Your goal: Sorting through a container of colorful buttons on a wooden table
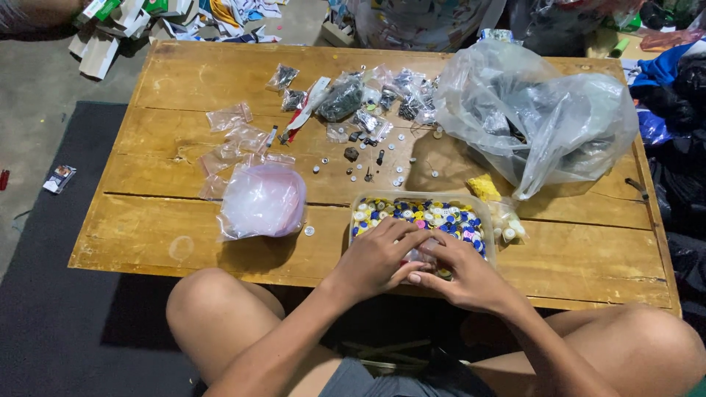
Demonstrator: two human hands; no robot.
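Note:
A clear plastic tub full of small yellow, blue and white buttons stands at the near edge of a low wooden table. My left hand and my right hand rest together over the tub's near side, fingertips touching among the buttons. The fingers are curled close around something small that I cannot make out. My bare knees frame the table's front edge.
A pink-tinted plastic bag lies left of the tub. Small empty zip bags, filled packets and loose dark and white bits cover the table's middle. A large crumpled clear bag sits at the right. Clutter lines the far floor.

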